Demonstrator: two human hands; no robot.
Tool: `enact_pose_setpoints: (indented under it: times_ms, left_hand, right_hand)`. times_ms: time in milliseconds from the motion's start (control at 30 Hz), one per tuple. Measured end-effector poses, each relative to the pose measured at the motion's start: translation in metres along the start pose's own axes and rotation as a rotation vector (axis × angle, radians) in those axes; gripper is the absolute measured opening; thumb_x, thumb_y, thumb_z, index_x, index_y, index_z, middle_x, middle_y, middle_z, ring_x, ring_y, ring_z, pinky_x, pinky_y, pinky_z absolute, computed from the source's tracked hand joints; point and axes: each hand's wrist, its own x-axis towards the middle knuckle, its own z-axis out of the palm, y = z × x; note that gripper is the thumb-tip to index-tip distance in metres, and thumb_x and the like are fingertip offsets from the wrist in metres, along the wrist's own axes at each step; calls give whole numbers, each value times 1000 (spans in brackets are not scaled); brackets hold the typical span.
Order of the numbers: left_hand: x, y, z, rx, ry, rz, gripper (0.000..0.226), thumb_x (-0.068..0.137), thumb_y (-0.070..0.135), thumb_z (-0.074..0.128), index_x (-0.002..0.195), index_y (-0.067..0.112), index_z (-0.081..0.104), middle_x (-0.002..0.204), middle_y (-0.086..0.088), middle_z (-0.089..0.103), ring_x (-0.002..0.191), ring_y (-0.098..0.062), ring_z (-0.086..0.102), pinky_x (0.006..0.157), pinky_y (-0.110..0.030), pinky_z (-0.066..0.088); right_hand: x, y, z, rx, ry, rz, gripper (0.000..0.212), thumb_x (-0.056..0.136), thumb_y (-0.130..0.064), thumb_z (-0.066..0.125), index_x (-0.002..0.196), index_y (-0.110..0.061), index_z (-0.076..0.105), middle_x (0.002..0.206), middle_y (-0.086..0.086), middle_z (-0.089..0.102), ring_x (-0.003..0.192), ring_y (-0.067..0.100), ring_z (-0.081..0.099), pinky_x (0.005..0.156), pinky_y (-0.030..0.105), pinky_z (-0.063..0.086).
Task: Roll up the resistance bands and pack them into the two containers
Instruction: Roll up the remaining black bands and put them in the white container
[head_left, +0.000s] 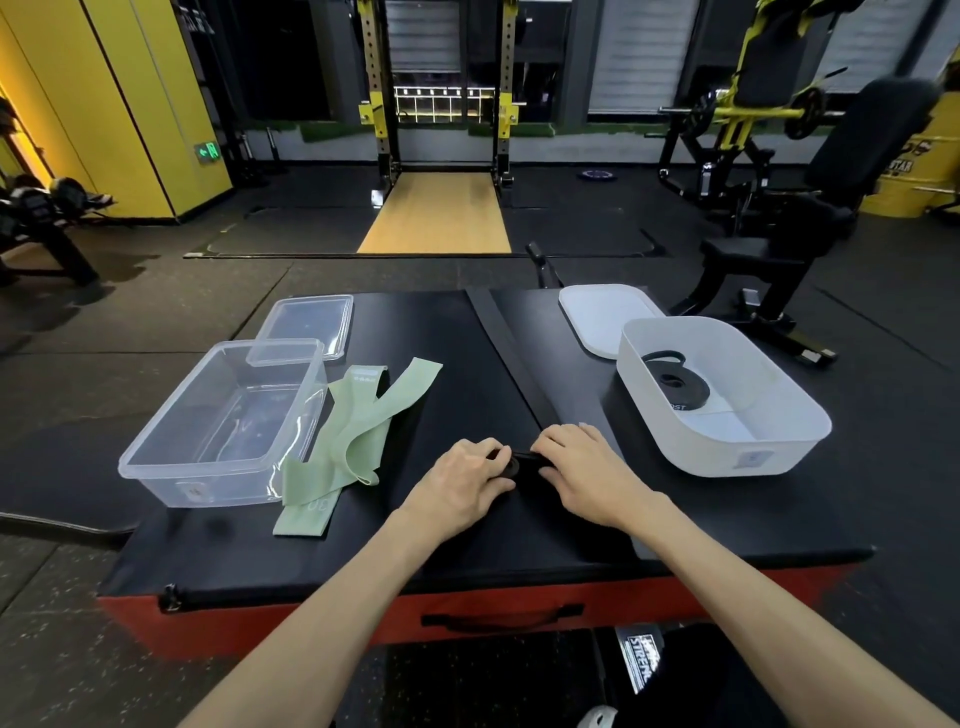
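- Two bare forearms enter from 6 o'clock, cut off by the bottom edge.
- Left hand (470, 475) and right hand (582, 462) meet mid-pad, with curled fingers pinching a small roll of black band (519, 465) from either side.
- Fingers cover most of the roll. Its loose tail runs toward 12 o'clock and is hard to tell from the black padded box (701, 519) beneath.
- At 9 o'clock sits a clear container (208, 491), close to the pad's left edge, with the clear lid (306, 325) at 11 o'clock.
- Pale green bands (358, 415) lie unrolled in a loose tangle against the clear container's right wall. How many there are cannot be told.
- At 2 o'clock a white container (727, 457) holds a coiled black band (675, 387), its near part hidden by the wall. The white lid (602, 312) lies just behind, touching.
- The white container's right corner reaches nearly to the pad's right edge.
- Bare pad lies between the green bands and the hands, and from the hands to the near edge.
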Motion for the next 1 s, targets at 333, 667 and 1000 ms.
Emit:
enact_pose_setpoints:
  times_ms: [333,667,1000]
  left_hand:
    - [0,13,4,-3,66,-194,53,98,44,45,141,13,43,128,0,55,107,-24,50,91,-31,42]
    - [0,20,4,-35,92,-281,50,97,44,47,140,18,46,130,6,56,107,-23,50,89,-27,37]
    - [4,-5,-16,1,-139,8,65,89,45,59,142,12,39,133,1,48,109,-25,48,99,-35,38]
  right_hand:
    - [-1,-13,-5,-78,98,-90,15,78,-21,73,73,-14,62,64,-2,54,63,20,51,58,31,42]
    - [-14,-31,7,-103,212,-57,43,74,-18,77,115,-11,66,70,0,54,64,21,51,54,32,39]
    - [-13,-26,12,-74,218,-106,40,75,-13,77,113,-9,67,69,-2,53,63,19,46,54,32,42]
